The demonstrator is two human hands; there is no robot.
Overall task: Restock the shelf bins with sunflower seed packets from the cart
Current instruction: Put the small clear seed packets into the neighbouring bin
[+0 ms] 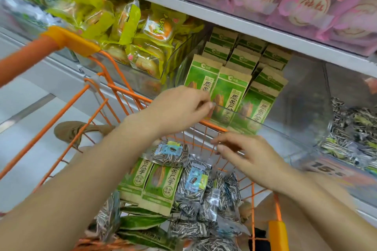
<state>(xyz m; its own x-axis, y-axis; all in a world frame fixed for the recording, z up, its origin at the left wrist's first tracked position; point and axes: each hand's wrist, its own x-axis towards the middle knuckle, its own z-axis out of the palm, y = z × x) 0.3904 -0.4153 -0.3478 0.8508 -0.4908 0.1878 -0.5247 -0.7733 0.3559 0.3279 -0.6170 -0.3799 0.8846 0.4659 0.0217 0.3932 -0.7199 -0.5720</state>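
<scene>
Green sunflower seed packets (230, 87) stand upright in rows in a clear shelf bin (271, 128). My left hand (179, 108) reaches over the orange wire cart (114, 89) to the bin's front. Its curled fingers pinch the lower part of the front-left green packet (201, 76). My right hand (246, 153) hovers over the cart's far rim with loosely spread fingers and holds nothing. In the cart lie more green packets (161, 181) and several clear striped seed packets (193, 181).
A neighbouring clear bin on the right holds striped seed packets (350, 128), with a price label (326, 167) below. Yellow pastry packs (130, 26) fill the bin to the left. Pink bun boxes (306, 0) sit on the shelf above. A brown shoe (75, 130) shows through the cart wires.
</scene>
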